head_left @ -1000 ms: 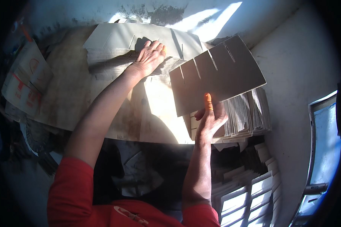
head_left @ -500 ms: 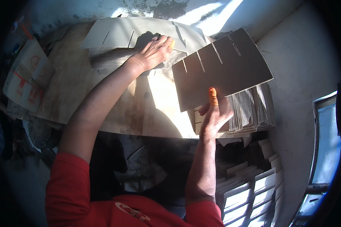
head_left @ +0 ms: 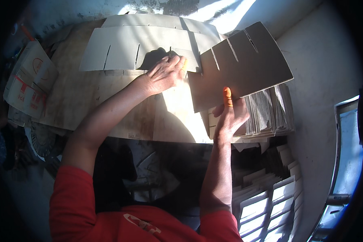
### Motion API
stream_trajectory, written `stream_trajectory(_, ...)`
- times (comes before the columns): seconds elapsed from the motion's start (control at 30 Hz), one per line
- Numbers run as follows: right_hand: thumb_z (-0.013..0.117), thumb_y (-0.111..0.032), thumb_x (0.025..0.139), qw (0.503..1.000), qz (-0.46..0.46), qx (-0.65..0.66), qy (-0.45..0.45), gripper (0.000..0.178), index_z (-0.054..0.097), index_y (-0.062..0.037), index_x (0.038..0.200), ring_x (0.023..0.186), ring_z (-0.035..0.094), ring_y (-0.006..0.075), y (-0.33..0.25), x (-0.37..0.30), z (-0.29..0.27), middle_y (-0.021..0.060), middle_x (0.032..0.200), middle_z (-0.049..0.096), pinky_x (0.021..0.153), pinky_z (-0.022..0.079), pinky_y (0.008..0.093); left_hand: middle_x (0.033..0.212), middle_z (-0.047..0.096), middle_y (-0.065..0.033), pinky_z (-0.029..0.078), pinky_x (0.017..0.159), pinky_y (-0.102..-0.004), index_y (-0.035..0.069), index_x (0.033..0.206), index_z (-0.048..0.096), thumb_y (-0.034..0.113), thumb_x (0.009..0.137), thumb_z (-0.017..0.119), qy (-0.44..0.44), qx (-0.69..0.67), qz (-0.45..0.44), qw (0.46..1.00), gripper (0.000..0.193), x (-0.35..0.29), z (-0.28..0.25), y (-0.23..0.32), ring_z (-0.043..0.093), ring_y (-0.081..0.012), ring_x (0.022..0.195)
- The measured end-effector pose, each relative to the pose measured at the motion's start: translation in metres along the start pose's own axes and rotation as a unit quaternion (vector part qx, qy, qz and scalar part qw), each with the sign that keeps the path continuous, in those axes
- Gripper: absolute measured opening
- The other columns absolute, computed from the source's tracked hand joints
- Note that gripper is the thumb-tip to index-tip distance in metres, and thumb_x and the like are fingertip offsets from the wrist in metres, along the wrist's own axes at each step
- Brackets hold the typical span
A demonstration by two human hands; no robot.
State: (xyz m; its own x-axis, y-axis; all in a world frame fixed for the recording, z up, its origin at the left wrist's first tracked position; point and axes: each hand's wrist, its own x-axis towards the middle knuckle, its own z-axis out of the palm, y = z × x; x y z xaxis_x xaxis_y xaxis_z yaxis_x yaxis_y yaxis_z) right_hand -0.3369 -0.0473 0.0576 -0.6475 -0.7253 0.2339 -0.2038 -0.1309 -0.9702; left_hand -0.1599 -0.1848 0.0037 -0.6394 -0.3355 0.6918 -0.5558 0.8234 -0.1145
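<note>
My right hand (head_left: pixel 233 117) grips a brown slotted cardboard sheet (head_left: pixel 246 64) by its near edge. Its thumb, in an orange finger cover, presses on top; the fingers underneath are partly hidden. The sheet tilts up, with its row of slits along the far edge. My left hand (head_left: pixel 165 76) is closed on the near edge of a pale slotted cardboard sheet (head_left: pixel 121 46), which lies with its slits toward me. A yellow cover shows on one of the left fingers. The pale sheet's right end reaches the brown sheet's left side.
Behind the pale sheet lies more slotted cardboard (head_left: pixel 157 20) on the wooden table (head_left: pixel 121 105). A stack of cardboard sheets (head_left: pixel 266 113) stands at the table's right end. At the left is a printed carton (head_left: pixel 28 80). More cardboard dividers (head_left: pixel 266 205) sit low at the right, beside a wall.
My left hand has drawn the pale sheet toward me, off the cardboard behind it. The brown sheet in my right hand has shifted slightly right and away from me.
</note>
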Motion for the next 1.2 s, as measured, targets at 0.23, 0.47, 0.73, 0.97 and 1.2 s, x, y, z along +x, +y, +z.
stream_trajectory(0.23, 0.066, -0.003, 0.087, 0.999, -0.022, 0.020, -0.018, 0.012, 0.066, 0.0006, 0.098, 0.050, 0.051, 0.0029, 0.002, -0.003, -0.004, 0.0015, 0.073, 0.063, 0.041, 0.040, 0.0187, 0.086, 0.052, -0.0146, 0.050, 0.065, -0.0363, -0.006, 0.080, 0.058, 0.007, 0.073, 0.058, -0.053, 0.002, 0.016, 0.998, 0.015, -0.002, -0.018, 0.025, 0.053, -0.0246, 0.084)
stream_trajectory(0.47, 0.065, 0.000, 0.087, 0.999, -0.003, -0.023, -0.035, 0.013, 0.066, 0.0009, 0.099, 0.056, 0.053, 0.0029, -0.007, -0.007, -0.007, 0.0024, 0.075, 0.063, 0.047, 0.043, 0.0186, 0.086, 0.054, -0.0174, 0.049, 0.060, -0.0355, -0.010, 0.080, 0.060, 0.007, 0.071, 0.060, 0.013, 0.077, 0.059, 0.995, 0.019, -0.007, -0.019, 0.022, 0.052, -0.0237, 0.082)
stream_trajectory(0.73, 0.061, 0.005, 0.087, 0.999, -0.030, -0.007, -0.012, 0.014, 0.063, 0.0035, 0.101, 0.046, 0.051, 0.0063, 0.014, -0.004, 0.003, 0.0052, 0.073, 0.062, 0.040, 0.041, 0.0206, 0.096, 0.057, -0.0140, 0.045, 0.057, -0.0313, -0.007, 0.079, 0.061, 0.004, 0.074, 0.063, 0.012, 0.015, 0.073, 0.997, 0.012, -0.015, -0.039, 0.057, 0.051, -0.0192, 0.076)
stream_trajectory(0.97, 0.059, 0.001, 0.090, 0.996, -0.025, 0.074, -0.051, 0.012, 0.061, 0.0045, 0.101, 0.046, 0.054, 0.0069, 0.008, -0.014, 0.020, 0.0056, 0.072, 0.062, 0.041, 0.042, 0.0202, 0.099, 0.060, -0.0152, 0.048, 0.064, -0.0322, -0.007, 0.099, 0.064, 0.020, 0.075, 0.073, -0.038, 0.034, 0.091, 0.995, 0.037, -0.039, -0.068, 0.077, 0.056, -0.0206, 0.079)
stream_trajectory(1.2, 0.062, -0.010, 0.092, 0.997, -0.033, -0.009, -0.063, 0.013, 0.062, 0.0031, 0.093, 0.044, 0.053, 0.0061, 0.011, -0.010, 0.019, 0.0046, 0.070, 0.061, 0.040, 0.040, 0.0197, 0.126, 0.052, -0.0184, 0.037, 0.096, -0.0450, -0.003, 0.127, 0.047, 0.046, 0.082, 0.062, -0.026, 0.024, -0.152, 0.988, 0.068, 0.034, -0.017, 0.000, 0.046, -0.0305, 0.116)
